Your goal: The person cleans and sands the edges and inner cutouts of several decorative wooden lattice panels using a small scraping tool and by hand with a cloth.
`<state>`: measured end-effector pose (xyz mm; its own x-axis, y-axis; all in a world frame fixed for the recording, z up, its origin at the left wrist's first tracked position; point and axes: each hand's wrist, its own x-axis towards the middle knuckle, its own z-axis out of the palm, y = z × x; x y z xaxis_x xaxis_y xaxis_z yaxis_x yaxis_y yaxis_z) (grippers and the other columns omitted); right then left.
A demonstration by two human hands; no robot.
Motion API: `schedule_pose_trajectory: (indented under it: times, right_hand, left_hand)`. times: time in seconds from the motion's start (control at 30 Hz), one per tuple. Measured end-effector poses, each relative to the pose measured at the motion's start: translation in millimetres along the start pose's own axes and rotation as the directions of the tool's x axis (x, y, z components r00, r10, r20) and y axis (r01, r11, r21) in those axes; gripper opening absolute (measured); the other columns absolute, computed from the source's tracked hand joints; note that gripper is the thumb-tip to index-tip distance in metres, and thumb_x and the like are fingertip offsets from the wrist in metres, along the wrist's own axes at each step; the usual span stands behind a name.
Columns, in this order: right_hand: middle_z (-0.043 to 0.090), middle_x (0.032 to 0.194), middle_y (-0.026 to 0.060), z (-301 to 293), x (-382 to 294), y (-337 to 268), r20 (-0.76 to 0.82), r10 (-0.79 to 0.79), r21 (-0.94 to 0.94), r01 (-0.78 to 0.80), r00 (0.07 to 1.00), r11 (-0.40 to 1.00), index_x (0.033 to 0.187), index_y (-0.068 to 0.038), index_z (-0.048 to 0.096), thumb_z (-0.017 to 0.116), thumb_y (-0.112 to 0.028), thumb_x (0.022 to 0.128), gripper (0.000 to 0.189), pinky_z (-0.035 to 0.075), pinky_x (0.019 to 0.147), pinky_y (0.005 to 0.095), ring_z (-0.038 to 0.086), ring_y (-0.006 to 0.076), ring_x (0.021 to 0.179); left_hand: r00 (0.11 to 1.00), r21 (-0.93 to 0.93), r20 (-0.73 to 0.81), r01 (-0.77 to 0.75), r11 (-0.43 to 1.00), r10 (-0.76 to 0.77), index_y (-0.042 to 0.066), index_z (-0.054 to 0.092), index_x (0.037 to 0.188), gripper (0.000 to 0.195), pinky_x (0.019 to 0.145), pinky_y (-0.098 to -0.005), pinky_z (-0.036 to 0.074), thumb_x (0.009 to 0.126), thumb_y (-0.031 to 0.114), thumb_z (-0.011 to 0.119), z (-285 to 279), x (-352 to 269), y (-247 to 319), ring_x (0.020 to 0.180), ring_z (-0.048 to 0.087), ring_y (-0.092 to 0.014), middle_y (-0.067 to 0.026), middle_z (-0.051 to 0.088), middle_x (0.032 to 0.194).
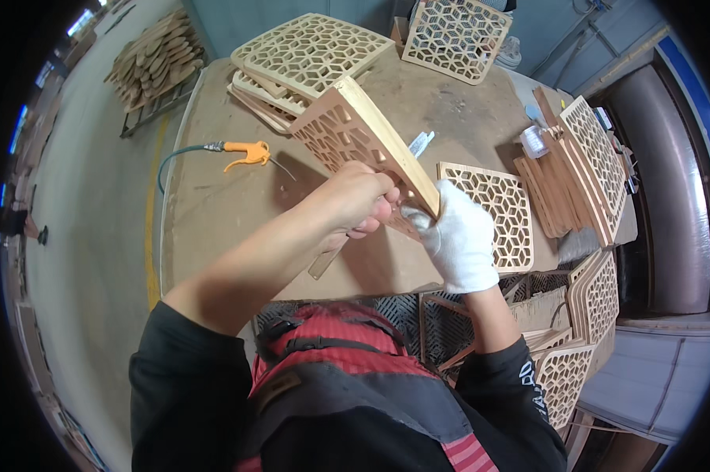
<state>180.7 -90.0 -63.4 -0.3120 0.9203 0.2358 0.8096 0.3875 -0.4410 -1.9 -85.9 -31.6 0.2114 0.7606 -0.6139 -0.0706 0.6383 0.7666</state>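
Note:
A wooden lattice panel with a geometric cut-out pattern stands tilted on edge above the worktable. My right hand, in a white knit glove, grips its lower near corner. My bare left hand is curled into a fist against the panel's cut-out face. From below that fist sticks out the end of a flat narrow strip, perhaps a sanding stick; the rest of it is hidden by my fingers. Just right of the held panel, another lattice panel lies flat, partly covered by my gloved hand.
An orange air blow gun on a hose lies at left. Stacked lattice panels sit at the back, with another panel beside them. Brown wooden pieces and more panels fill the right end. Further panels stand below right.

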Motion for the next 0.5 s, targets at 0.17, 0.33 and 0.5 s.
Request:
schedule_pose_trajectory:
  times: [0.17, 0.33, 0.5]
  right_hand:
    - [0.066, 0.078, 0.0169, 0.6, 8.9, 16.3, 0.024, 0.190, 0.162, -0.191, 0.982, 0.968, 0.096, -0.007, 0.062, 0.069, -0.037, 0.087, 0.032, 0.051, 0.065, 0.0417, 0.065, 0.0360, 0.070]
    - [0.065, 0.076, 0.0166, 0.6, 0.1, 21.4, -0.057, 0.171, 0.226, -0.154, 0.984, 0.962, 0.096, -0.006, 0.062, 0.071, -0.034, 0.087, 0.031, 0.051, 0.063, 0.0418, 0.065, 0.0361, 0.070]
    - [0.067, 0.080, 0.0166, -4.7, 11.3, 20.7, -0.017, 0.177, 0.074, -0.175, 0.984, 0.982, 0.101, -0.006, 0.064, 0.071, -0.031, 0.087, 0.029, 0.052, 0.066, 0.0381, 0.065, 0.0342, 0.070]
  left_hand:
    - [0.998, 0.016, 0.044, 0.036, 0.999, -0.037, 0.009, 0.050, 0.079, 0.024, 0.038, -0.0222, 0.017, 0.098, 0.025, 0.048, -10.8, -15.6, -14.5, 0.042, 0.026, -0.002, 0.0073, 0.036, 0.055]
    - [0.997, 0.006, 0.076, 0.006, 1.000, -0.007, 0.012, 0.049, 0.075, 0.030, 0.039, -0.0211, 0.016, 0.098, 0.031, 0.051, 2.7, -6.6, -22.0, 0.043, 0.024, -0.002, 0.0088, 0.034, 0.055]
    - [0.996, -0.002, 0.083, -0.018, 1.000, 0.018, 0.010, 0.050, 0.076, 0.030, 0.038, -0.0206, 0.017, 0.100, 0.028, 0.050, -2.4, -18.7, -14.6, 0.044, 0.026, -0.001, 0.0082, 0.036, 0.056]
